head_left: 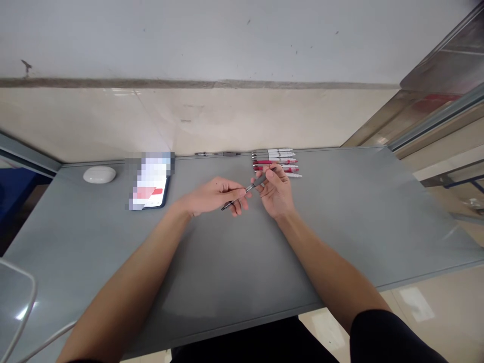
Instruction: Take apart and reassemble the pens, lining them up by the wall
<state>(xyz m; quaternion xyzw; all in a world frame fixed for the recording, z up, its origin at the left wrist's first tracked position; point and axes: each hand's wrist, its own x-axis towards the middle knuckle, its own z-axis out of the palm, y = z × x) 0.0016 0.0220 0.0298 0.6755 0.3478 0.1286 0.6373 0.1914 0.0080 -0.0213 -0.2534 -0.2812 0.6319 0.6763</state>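
Over the middle of the grey table, both hands hold one dark pen [259, 180], tilted with its clip end at lower left. My left hand [221, 195] pinches the clear barrel near the clip end. At the grey grip end, my right hand [277, 189] is closed with thumb and fingers on the pen; its tip is partly hidden by the fingers. Just behind the right hand lies a row of several white and red pens [280, 154], side by side. Another dark pen [217, 154] lies along the table's back edge.
A phone [155, 194] with a lit, blurred screen lies at the left, beside a white rounded case [99, 175]. A white cable [34, 292] loops in at the lower left. The wall [242, 118] stands right behind the grey table [234, 272].
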